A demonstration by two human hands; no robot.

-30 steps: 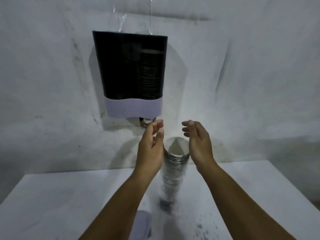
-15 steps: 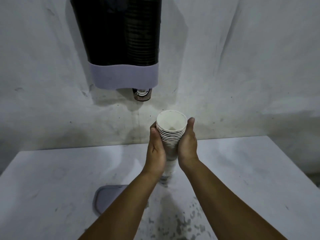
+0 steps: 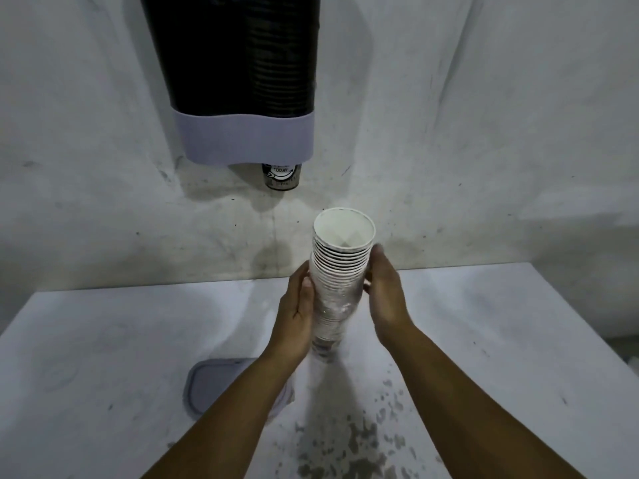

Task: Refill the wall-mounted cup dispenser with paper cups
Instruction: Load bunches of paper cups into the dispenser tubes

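A tall stack of white paper cups stands upright between my two hands, mouth up, over the white table. My left hand presses its left side and my right hand cups its right side. On the wall above hangs the cup dispenser, dark tinted with a pale lilac base. Stacked cups show through its right half. One printed cup bottom pokes out beneath the base. The dispenser's top is out of view.
A grey rounded lid lies flat on the table under my left forearm. Dark speckled stains mark the tabletop near its front. The table's right edge drops off to a darker floor.
My hands closed on the cup stack and slid lower along it, so more of the stack shows above them. The view dropped, cutting off the dispenser's top.
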